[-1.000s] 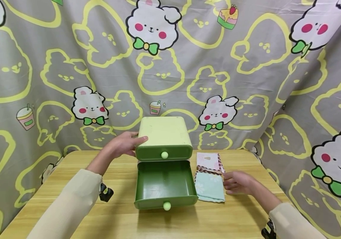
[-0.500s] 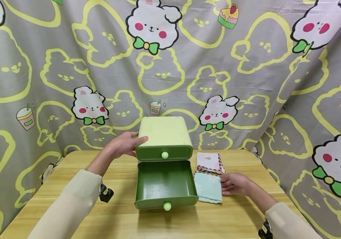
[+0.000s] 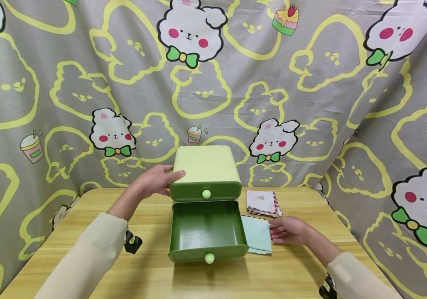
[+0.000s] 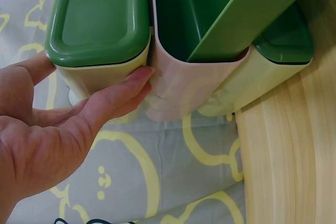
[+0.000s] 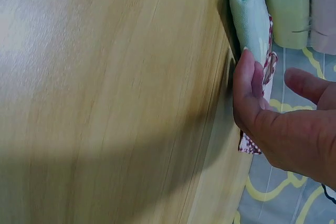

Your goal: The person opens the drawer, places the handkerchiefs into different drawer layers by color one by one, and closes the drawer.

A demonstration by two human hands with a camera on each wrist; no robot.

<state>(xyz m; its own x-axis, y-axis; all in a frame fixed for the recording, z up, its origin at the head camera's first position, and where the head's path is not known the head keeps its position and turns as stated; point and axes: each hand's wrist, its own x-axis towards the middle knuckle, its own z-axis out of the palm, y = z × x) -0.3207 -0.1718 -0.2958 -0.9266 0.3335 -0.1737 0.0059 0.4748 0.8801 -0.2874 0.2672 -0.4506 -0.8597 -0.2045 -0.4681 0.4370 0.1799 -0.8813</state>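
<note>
A small drawer cabinet (image 3: pixel 206 164) with a cream top and green drawers stands mid-table. My left hand (image 3: pixel 156 181) holds its upper left corner, thumb on top and fingers along the side. In the left wrist view, the cabinet's middle drawer (image 4: pixel 247 14) is pulled out of a pink tier, between two closed drawers. No contents show inside. My right hand (image 3: pixel 287 231) has its fingers against the right edge of a folded mint towel (image 3: pixel 259 236), the thumb raised apart in the right wrist view. The towel's left edge disappears behind the drawer.
A folded pink-and-white cloth (image 3: pixel 263 202) with checked trim lies behind the mint towel. The wooden table (image 3: pixel 142 265) ends at a grey patterned curtain (image 3: pixel 206 104) behind and at both sides.
My right hand has moved left, and the mint towel has slid with it toward the cabinet, away from the pink cloth. My left hand and the cabinet have stayed in place.
</note>
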